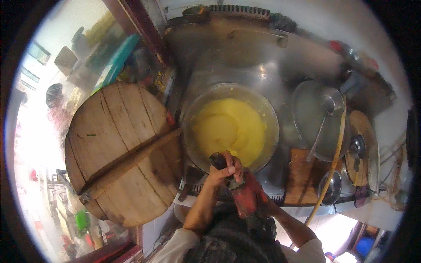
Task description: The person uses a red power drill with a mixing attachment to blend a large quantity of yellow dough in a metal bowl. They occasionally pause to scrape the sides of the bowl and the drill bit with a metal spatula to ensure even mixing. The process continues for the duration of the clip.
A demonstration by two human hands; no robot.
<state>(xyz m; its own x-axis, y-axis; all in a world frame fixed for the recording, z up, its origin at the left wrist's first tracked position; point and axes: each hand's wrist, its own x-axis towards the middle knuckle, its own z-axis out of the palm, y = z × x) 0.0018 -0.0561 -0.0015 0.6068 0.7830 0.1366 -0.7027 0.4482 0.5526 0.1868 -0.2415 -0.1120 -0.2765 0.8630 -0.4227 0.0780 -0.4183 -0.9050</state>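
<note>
A wide metal bowl [267, 115] full of smooth yellow batter [228, 127] sits on a steel counter in front of me. My left hand [222, 170] is wrapped around the dark front end of a red hand-held power tool [245, 197], right at the bowl's near rim. My right hand [266, 205] holds the rear of the same tool and is mostly hidden behind its red body. The tool's tip points down into the near edge of the batter.
A large round wooden lid [118, 153] with a crossbar covers a vessel at left. At right stand a metal pan [307, 114] with a ladle [332, 101], a wooden board [301, 175], more ladles [333, 187] and a long yellowish stick [334, 160].
</note>
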